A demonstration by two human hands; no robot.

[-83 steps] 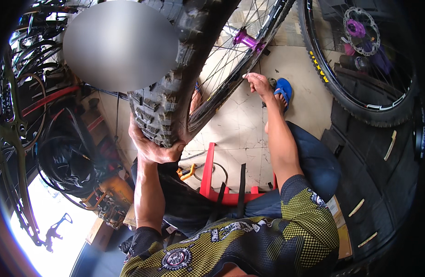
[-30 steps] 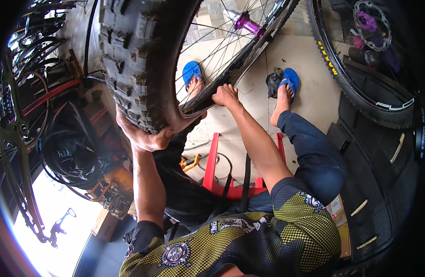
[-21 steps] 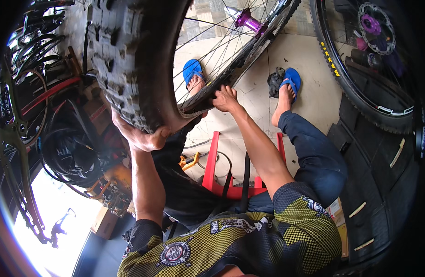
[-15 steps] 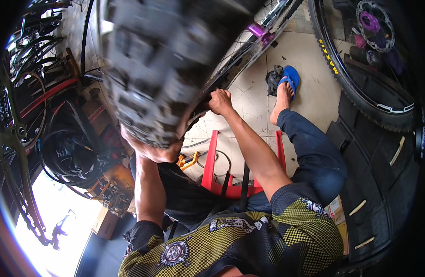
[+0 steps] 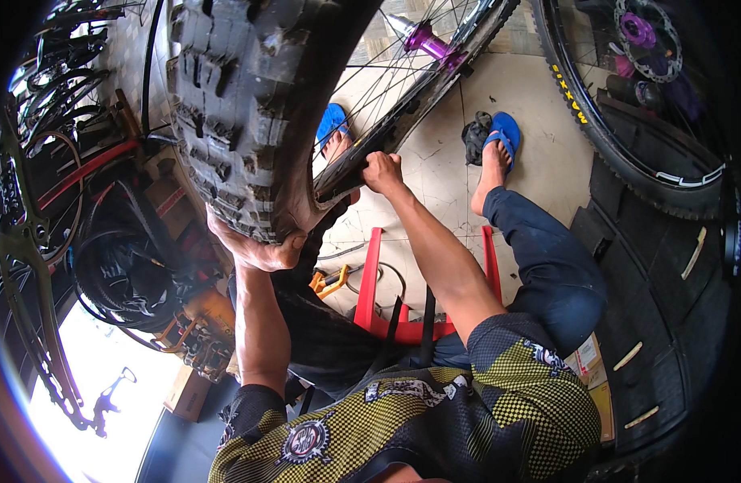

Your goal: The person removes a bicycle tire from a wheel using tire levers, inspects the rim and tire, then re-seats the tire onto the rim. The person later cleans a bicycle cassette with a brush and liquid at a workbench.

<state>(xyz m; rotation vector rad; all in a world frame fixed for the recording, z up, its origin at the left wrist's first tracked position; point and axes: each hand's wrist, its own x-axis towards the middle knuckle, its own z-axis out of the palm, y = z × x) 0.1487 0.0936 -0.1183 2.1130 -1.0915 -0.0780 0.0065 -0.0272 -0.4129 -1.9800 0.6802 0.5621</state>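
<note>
Risk, judged: the black knobbly rubber bicycle tyre (image 5: 234, 121) could slip or twist if the left palm loses purchase on the tread blocks; the spoked wheel with a purple metal hub (image 5: 427, 42) would then tip. Uneven pull between the hands might cause the same. Second hazard: right-hand fingers trapped at the black rim edge (image 5: 403, 121), should the wheel turn suddenly.

Position: tyre and wheel tilted in front of the person, above the pale tiled floor (image 5: 443, 205); whether they rest on anything is not visible.

Pose: left hand (image 5: 254, 241) cupped around the tyre's near end from below, thumb on the right side, fingers clasping the left. Right forearm angled up and leftward; right hand (image 5: 384, 171) curled at the rim edge, fingertips hidden; cannot tell whether they pinch it.
</note>
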